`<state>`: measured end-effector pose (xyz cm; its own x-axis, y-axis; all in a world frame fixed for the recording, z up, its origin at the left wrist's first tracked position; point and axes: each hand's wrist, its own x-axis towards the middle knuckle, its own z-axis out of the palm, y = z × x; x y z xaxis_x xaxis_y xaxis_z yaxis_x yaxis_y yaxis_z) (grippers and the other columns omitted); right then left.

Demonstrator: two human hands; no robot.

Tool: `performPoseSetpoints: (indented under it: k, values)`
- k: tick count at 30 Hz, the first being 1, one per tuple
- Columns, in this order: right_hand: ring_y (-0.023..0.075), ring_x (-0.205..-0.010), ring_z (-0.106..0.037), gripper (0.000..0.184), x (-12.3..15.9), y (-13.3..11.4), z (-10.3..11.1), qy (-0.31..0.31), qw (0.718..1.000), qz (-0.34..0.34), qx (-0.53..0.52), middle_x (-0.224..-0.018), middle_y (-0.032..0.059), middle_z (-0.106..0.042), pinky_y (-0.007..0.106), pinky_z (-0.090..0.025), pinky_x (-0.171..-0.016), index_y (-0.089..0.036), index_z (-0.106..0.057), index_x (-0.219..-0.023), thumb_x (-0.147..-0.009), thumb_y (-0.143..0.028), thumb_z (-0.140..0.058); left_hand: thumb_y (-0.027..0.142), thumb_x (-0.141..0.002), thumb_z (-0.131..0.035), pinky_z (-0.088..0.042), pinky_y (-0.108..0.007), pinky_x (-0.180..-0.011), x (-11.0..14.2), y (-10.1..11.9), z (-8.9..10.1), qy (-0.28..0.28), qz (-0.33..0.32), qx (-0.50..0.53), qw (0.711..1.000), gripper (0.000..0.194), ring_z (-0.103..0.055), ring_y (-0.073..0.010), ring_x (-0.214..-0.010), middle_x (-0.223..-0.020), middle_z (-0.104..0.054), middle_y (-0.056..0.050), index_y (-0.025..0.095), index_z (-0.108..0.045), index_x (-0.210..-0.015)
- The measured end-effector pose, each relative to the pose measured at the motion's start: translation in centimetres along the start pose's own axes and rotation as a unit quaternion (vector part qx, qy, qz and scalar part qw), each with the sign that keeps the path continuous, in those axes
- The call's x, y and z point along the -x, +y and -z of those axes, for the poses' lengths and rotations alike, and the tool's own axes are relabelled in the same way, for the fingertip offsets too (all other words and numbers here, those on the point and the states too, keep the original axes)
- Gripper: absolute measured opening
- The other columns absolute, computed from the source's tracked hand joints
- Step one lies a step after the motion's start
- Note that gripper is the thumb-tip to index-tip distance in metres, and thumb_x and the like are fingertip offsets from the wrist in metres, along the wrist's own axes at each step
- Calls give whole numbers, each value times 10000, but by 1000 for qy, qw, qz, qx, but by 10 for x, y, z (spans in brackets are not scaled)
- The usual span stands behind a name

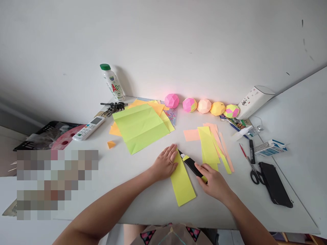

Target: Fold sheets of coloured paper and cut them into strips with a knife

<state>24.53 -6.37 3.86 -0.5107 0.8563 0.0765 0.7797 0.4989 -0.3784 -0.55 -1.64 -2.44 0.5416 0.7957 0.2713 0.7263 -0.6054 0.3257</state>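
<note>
A folded strip of yellow paper (pixel 183 185) lies on the white table in front of me. My left hand (pixel 166 163) rests flat over its upper left part, fingers stretched out, pressing on it. In my right hand (pixel 213 180) is a black and yellow utility knife (pixel 191 165), its tip pointing up and left at the paper's upper right edge. Whether the blade touches the paper I cannot tell. Right of the knife lie yellow paper strips (pixel 208 144) and peach paper strips (pixel 191 135). A creased green sheet (pixel 143 126) tops a pile of orange and yellow paper.
Several faceted paper balls (pixel 171 101) line the wall. A bottle (pixel 112 81), keys (pixel 113 109), a remote (pixel 89 128) and a small orange paper piece (pixel 111 144) are left. Scissors (pixel 257 175), a black marker (pixel 252 151), a black phone-like case (pixel 275 183) and a white container (pixel 255 102) are right.
</note>
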Motion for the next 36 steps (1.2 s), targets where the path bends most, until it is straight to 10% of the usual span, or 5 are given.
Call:
performPoseSetpoints:
  k: [23, 29, 36]
  values:
    - [183, -685, -632, 443, 14, 7, -7, 48, 997, -66, 0, -970, 100, -629, 313, -537, -563, -174, -486, -1343, -912, -244, -412, 346, -928, -371, -301, -487, -1115, 0, 0, 0, -4, 10, 7, 1000, 500, -256, -300, -1407, -1501, -316, -184, 104, -352, -1364]
    - [264, -905, -614, 421, 11, 13, -8, 76, 990, -78, 89, -963, 110, -642, 335, -535, -588, -175, -508, -1281, -865, -201, -452, 440, -843, -536, -420, -539, -955, -6, -16, 6, 111, 147, 26, 983, 451, -480, -326, -1154, -1224, -509, -145, 206, -460, -1221]
    - [274, -933, -583, 382, 11, 20, -17, 123, 985, -37, 117, -986, 117, -618, 412, -548, -701, -176, -528, -1225, -847, -180, -478, 425, -707, -698, -402, -465, -915, -13, -15, 18, 47, 224, 21, 973, 312, -485, -277, -991, -1024, -521, -68, 211, -595, -909]
